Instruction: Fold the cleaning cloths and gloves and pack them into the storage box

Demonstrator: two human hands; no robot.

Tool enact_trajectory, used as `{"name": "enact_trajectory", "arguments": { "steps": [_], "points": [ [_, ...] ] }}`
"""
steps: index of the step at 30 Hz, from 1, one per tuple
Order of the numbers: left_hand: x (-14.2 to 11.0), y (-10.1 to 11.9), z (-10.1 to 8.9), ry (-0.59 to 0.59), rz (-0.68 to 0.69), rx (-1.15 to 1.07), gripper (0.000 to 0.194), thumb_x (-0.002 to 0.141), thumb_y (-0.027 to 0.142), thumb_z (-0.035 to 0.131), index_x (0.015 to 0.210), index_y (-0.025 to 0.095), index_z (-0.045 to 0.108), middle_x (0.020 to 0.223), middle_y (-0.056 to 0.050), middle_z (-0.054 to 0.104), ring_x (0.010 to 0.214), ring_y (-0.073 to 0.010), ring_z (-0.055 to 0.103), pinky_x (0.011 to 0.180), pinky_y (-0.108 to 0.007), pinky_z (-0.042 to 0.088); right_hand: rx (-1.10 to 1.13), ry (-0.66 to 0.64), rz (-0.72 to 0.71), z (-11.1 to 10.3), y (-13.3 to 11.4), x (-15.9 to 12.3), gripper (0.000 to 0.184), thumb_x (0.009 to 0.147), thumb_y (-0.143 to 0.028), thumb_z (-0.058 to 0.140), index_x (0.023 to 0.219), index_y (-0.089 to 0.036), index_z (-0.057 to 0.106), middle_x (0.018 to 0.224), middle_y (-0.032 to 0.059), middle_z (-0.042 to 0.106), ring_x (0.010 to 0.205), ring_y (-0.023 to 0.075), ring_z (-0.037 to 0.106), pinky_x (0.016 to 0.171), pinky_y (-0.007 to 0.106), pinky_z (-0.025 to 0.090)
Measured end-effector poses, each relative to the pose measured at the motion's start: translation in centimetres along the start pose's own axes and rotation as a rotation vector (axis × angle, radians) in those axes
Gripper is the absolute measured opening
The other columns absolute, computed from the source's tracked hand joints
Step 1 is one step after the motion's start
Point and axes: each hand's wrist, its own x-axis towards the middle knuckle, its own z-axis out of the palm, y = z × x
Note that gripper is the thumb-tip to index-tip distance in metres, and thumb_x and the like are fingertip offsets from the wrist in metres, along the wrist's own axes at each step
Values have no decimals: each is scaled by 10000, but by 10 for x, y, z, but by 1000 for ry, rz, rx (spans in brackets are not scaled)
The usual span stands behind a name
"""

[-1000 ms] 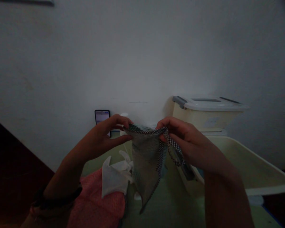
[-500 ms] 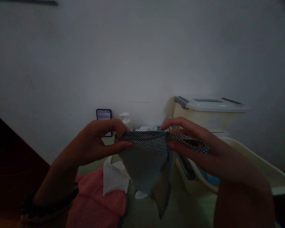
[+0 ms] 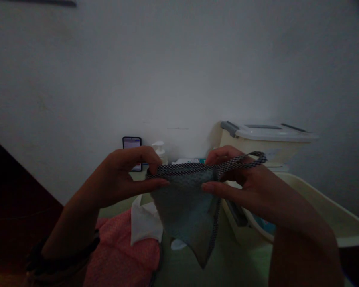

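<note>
A grey-green cloth (image 3: 185, 211) with black-and-white checked edging hangs between my two hands, its lower corner pointing down. My left hand (image 3: 128, 175) pinches the upper left end of the edging between thumb and fingers. At the upper right end, my right hand (image 3: 242, 175) has its thumb on the near face and its fingers behind the edging. A checked hanging loop (image 3: 257, 158) sticks out to the right over the back of the right hand. Below and left of the cloth lie a white cloth (image 3: 146, 223) and a red cloth (image 3: 122, 255).
Against the wall stand a phone (image 3: 132, 142) and a white pump bottle (image 3: 158, 147). To the right is a cream bin (image 3: 320, 203), with a lidded cream box (image 3: 263, 149) behind it. A small white item (image 3: 178, 244) lies on the green surface (image 3: 227, 263).
My right thumb has moved left onto the cloth's face. The loop has swung up from beneath the right fingers to above the hand. My left hand keeps its pinch.
</note>
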Motion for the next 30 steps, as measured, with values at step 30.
{"name": "enact_trajectory", "arguments": {
  "steps": [30],
  "points": [
    [-4,0,2,353,40,78,147,718,213,735,818,271,643,791,49,688,731,-134,657,697,-231,557,-32,645,-203,16,4,11,129,732,-274,738,826,-230,660,765,-34,688,696,138,644,675,276,507]
  ]
}}
